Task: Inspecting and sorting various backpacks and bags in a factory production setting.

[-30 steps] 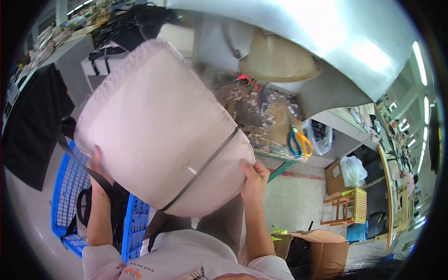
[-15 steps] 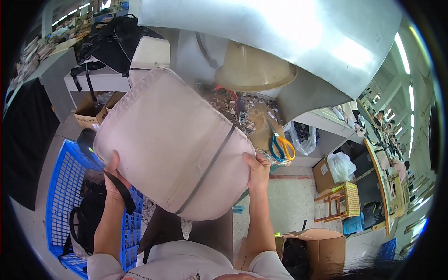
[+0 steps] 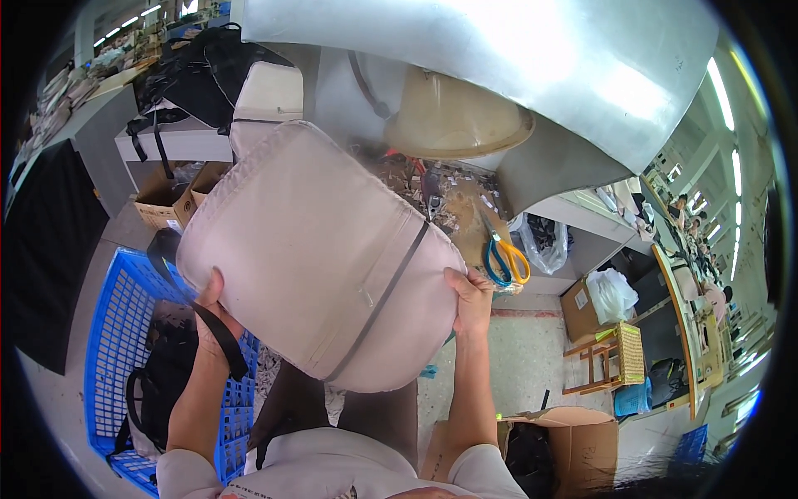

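Note:
Held up in front of me is a pale beige-pink fabric bag panel [image 3: 291, 241] with rounded corners and a dark strip [image 3: 378, 303] running across it. My left hand [image 3: 214, 309] grips its lower left edge, thumb on the face and fingers behind. A black strap [image 3: 223, 339] hangs across my left wrist. On the opposite edge, my right hand [image 3: 471, 301] pinches the panel the same way; its fingertips are hidden behind. Just beyond that hand, scissors [image 3: 505, 259] with one teal and one orange handle lie on the littered worktop [image 3: 465, 212].
A blue plastic basket [image 3: 116, 333] with black bags stands at my left. A metal hood [image 3: 499, 50] overhangs the worktop. Black bags [image 3: 208, 75] lie on a table at the far left. To the right are a wooden stool [image 3: 623, 358] and an open cardboard box [image 3: 582, 449].
Both hands and the panel have shifted slightly to the right in the picture. My grip on it looks the same.

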Demonstrator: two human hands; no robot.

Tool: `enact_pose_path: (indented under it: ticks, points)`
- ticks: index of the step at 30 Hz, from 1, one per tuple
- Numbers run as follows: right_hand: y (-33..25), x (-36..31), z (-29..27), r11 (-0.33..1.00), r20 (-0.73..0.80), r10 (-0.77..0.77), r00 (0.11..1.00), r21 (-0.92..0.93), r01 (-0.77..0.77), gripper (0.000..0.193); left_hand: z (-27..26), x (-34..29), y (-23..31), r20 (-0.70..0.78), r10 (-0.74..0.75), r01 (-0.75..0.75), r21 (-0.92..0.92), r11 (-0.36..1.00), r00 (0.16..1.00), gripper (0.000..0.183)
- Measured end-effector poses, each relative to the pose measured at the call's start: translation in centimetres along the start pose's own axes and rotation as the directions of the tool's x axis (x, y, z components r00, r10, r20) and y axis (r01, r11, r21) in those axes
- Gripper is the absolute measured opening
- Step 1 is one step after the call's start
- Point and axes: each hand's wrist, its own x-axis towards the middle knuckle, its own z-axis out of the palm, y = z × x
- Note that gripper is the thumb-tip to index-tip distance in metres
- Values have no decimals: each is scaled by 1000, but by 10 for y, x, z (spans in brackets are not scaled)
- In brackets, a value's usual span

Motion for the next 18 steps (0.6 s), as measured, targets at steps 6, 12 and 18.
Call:
enact_pose_path:
  ticks: [6,12,18]
  points:
    - [-1,4,-6,1000,33,-16,999,-18,16,14,3,-1,-3,22,-7,6,33,999,1000,61]
    - [-7,0,-7,999,33,-47,998,-13,48,12,4,-2,-10,38,-17,16,24,1000,999,62]
    - [-4,-11,-18,999,-8,-47,999,-20,47,10,2,-9,-17,-7,-72,72,2,997,997,62]
